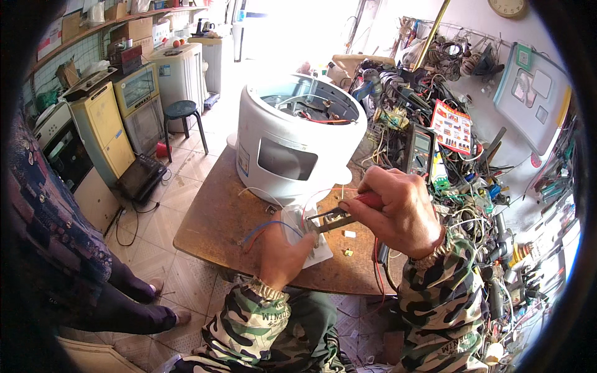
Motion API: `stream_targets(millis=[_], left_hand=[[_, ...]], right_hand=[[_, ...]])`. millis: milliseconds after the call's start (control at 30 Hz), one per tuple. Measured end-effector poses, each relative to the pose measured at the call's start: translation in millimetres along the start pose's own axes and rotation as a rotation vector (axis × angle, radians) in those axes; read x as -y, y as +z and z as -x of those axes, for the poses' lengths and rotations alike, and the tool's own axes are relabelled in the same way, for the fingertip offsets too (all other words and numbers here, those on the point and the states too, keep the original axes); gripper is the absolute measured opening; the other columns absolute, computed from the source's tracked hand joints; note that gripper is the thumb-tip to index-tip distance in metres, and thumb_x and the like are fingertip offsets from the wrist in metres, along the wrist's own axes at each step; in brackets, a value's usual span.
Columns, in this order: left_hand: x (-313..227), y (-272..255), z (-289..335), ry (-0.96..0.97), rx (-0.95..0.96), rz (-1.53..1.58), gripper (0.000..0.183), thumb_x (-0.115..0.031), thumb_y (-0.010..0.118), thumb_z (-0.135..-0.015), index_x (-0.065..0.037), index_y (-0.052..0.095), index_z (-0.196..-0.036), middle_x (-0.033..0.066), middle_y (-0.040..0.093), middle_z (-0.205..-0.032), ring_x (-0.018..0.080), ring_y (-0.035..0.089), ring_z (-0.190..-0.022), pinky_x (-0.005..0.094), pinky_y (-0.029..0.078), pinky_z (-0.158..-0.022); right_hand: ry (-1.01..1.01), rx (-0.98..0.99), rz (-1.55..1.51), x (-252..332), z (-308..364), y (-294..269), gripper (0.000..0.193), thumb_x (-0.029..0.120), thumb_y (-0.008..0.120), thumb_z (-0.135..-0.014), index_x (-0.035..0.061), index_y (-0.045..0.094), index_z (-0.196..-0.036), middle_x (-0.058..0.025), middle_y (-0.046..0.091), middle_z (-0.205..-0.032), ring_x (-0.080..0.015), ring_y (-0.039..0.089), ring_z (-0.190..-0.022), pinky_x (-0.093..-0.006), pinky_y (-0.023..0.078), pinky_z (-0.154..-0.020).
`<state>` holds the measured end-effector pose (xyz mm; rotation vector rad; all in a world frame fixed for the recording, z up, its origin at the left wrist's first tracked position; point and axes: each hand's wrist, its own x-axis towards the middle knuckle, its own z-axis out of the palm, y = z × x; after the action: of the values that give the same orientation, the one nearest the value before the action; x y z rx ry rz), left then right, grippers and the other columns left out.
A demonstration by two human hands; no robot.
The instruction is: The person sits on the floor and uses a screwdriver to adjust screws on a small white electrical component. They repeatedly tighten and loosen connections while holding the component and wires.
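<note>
My left hand (283, 252) holds a white plastic panel (318, 253) low over the front of the brown wooden table (211, 239). A blue wire (264, 225) and a few thinner wires come out around its fingers. My right hand (398, 208) is closed around a red-handled tool (371, 199) with two long dark prongs; its exact kind is unclear. The tips meet the panel beside my left fingers, where small details are hard to make out. Just behind stands a round white appliance housing (298, 133), open on top, with wires inside and a rectangular opening in front.
A multimeter (421, 149) and a red printed sheet (452, 126) lie on a heap of cables and parts at right. Small white and yellowish pieces (349, 234) sit near the right hand. At left are a person (56, 217), a black stool (181, 110) and a yellow cabinet (104, 127).
</note>
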<state>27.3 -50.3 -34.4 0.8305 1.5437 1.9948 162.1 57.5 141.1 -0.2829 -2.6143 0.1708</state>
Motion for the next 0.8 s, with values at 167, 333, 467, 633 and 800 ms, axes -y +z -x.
stream_targets(millis=[167, 333, 467, 633, 800], left_hand=[[16, -3, -3, 0.039, -0.016, -0.030, 0.050, -0.011, 0.080, -0.080, 0.002, 0.060, -0.123, 0.0151, 0.073, -0.105, 0.0227, 0.072, -0.092, 0.0373, 0.058, -0.082], [7, -8, 1, 0.060, -0.003, -0.113, 0.046, -0.009, 0.078, -0.081, 0.003, 0.061, -0.123, 0.0141, 0.074, -0.105, 0.0220, 0.073, -0.091, 0.0371, 0.058, -0.081], [-10, -2, 3, -0.002, 0.036, -0.058, 0.045, -0.005, 0.076, -0.083, 0.002, 0.060, -0.124, 0.0117, 0.072, -0.105, 0.0169, 0.071, -0.090, 0.0342, 0.057, -0.079], [-5, 1, -1, 0.030, 0.045, -0.032, 0.048, -0.005, 0.076, -0.083, 0.003, 0.057, -0.126, 0.0126, 0.070, -0.109, 0.0181, 0.069, -0.096, 0.0346, 0.056, -0.084], [9, -4, -6, 0.059, 0.056, 0.004, 0.049, -0.002, 0.074, -0.082, 0.006, 0.055, -0.126, 0.0138, 0.069, -0.110, 0.0186, 0.068, -0.098, 0.0353, 0.056, -0.087]], right_hand=[[-0.059, 0.038, -0.172, -7, -4, -3, 0.020, 0.011, 0.077, -0.085, 0.0043, 0.058, -0.088, -0.0109, 0.065, -0.076, -0.0332, 0.068, -0.075, -0.0429, 0.052, -0.068], [-0.119, -0.018, -0.006, -2, -2, 2, 0.020, 0.013, 0.074, -0.086, 0.0038, 0.057, -0.083, -0.0134, 0.064, -0.074, -0.0377, 0.065, -0.072, -0.0450, 0.050, -0.072], [-0.021, -0.029, -0.060, 0, 1, 6, 0.022, 0.014, 0.077, -0.087, 0.0023, 0.058, -0.084, -0.0147, 0.066, -0.076, -0.0374, 0.067, -0.071, -0.0451, 0.052, -0.065], [-0.107, -0.073, -0.028, -5, 1, -4, 0.022, 0.011, 0.079, -0.084, 0.0018, 0.059, -0.086, -0.0142, 0.066, -0.075, -0.0339, 0.069, -0.069, -0.0427, 0.053, -0.062], [0.211, -0.276, -0.223, 28, 39, -48, 0.016, 0.003, 0.079, -0.088, 0.0005, 0.064, -0.093, -0.0024, 0.066, -0.079, -0.0075, 0.066, -0.075, -0.0236, 0.052, -0.066]])
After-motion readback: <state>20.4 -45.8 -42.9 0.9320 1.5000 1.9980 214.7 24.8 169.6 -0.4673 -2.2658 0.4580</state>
